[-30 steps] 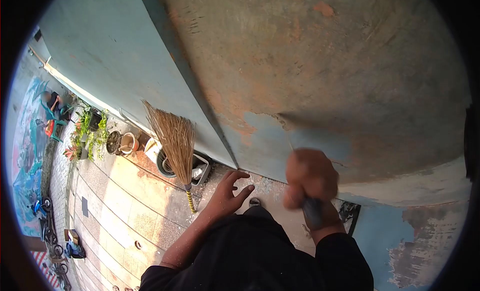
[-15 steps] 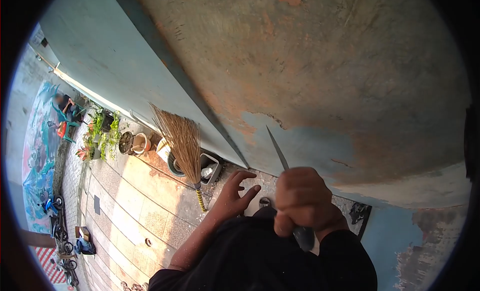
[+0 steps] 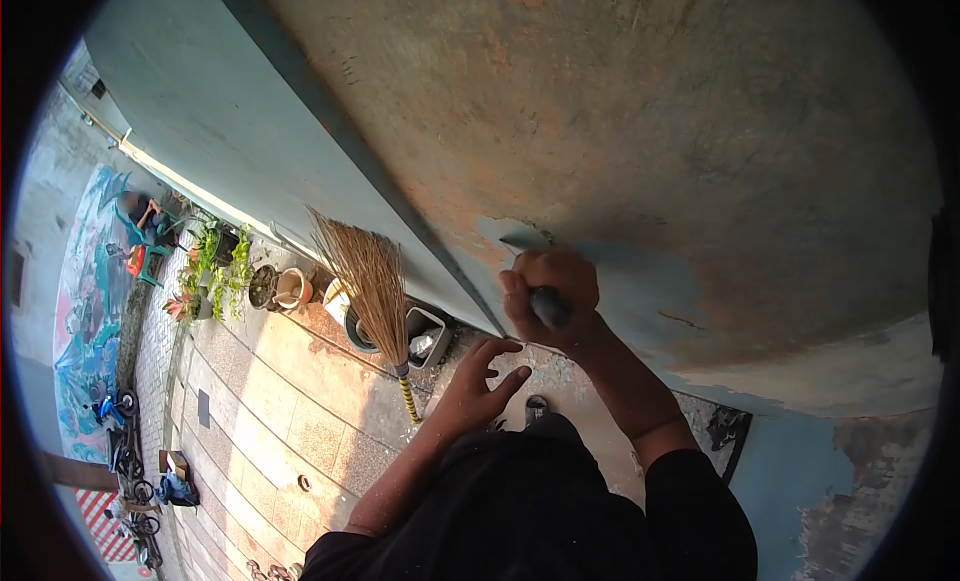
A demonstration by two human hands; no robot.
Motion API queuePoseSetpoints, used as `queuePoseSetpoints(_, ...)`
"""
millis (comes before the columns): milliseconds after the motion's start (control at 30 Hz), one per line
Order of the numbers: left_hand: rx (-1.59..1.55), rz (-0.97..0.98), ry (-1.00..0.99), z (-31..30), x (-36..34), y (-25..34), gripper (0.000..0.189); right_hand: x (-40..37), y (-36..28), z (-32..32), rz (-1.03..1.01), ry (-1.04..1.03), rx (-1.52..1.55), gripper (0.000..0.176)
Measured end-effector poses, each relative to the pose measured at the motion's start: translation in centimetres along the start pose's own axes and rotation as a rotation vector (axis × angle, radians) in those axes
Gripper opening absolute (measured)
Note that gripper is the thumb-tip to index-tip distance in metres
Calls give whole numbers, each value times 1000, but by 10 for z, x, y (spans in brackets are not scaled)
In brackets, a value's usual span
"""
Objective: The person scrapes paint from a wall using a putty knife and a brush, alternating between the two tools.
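Observation:
My right hand (image 3: 552,293) is wrapped round the dark handle of a knife-like metal tool (image 3: 516,243). Its blade points at the edge of a light blue paint patch on the worn wall (image 3: 620,131); whether the tip touches cannot be made out. Most of the blade is hidden by my fingers. Lower down, my left hand (image 3: 480,386) is held in the air with its fingers apart and nothing in it, close to the broom's striped handle.
An upturned stick broom (image 3: 365,281) leans by the wall, beside a grey bin (image 3: 428,338) and plant pots (image 3: 292,289). Motorbikes (image 3: 125,441) stand at the far left, where a seated person (image 3: 140,213) is visible. Tiled floor (image 3: 270,411) lies below.
My right hand has moved up and left to the wall with the tool, whose blade now shows less. My left hand has stayed nearly in place, its fingers still apart.

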State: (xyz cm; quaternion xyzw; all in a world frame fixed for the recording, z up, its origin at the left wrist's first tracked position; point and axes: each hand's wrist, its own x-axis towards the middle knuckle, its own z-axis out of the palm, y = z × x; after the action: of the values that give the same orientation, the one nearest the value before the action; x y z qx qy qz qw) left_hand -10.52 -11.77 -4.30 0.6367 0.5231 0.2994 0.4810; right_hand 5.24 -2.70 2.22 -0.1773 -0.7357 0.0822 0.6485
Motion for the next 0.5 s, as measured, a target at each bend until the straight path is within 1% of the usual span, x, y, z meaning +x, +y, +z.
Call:
queuePoseSetpoints(33,8,8,-1,-3,-2,0,39,1,1,6,-15,-19,111,19)
queuePoseSetpoints(67,14,111,23,-6,-1,-1,38,1,-10,-1,-71,-87,222,20)
queuePoseSetpoints(100,17,193,41,-7,-4,-2,38,7,-37,-13,-108,-157,339,21)
queuePoseSetpoints(133,23,61,62,-9,-6,9,38,12,-59,-25,-93,-153,345,21)
queuePoseSetpoints(167,-74,3,71,-3,-4,-10,38,19,-76,-39,-120,-196,394,22)
queuePoseSetpoints(200,-47,-10,63,-4,-2,-11,38,24,-81,-45,-158,-243,441,22)
queuePoseSetpoints(233,-20,-27,56,-5,-2,-12,38,25,-67,-41,-157,-246,448,22)
queuePoseSetpoints(267,-22,-33,60,-8,-4,-15,38,24,-42,-31,-134,-218,331,23)
queuePoseSetpoints(300,-50,2,24,-11,-6,-17,38,23,-29,-21,-111,-190,212,23)
queuePoseSetpoints(333,-78,40,-11,-11,-6,-17,38,21,-31,-11,-153,-189,200,25)
queuePoseSetpoints(367,-72,39,-9,-11,-8,-13,38,21,-36,-13,-155,-183,203,25)
queuePoseSetpoints(433,-81,-28,90,-8,-10,0,39,23,-54,-26,-143,-153,341,27)
queuePoseSetpoints(467,-76,-17,70,-6,-6,-16,39,24,-62,-35,-148,-164,390,27)
queuePoseSetpoints(500,-76,-15,74,-7,-6,-14,39,27,-56,-34,-152,-166,393,27)
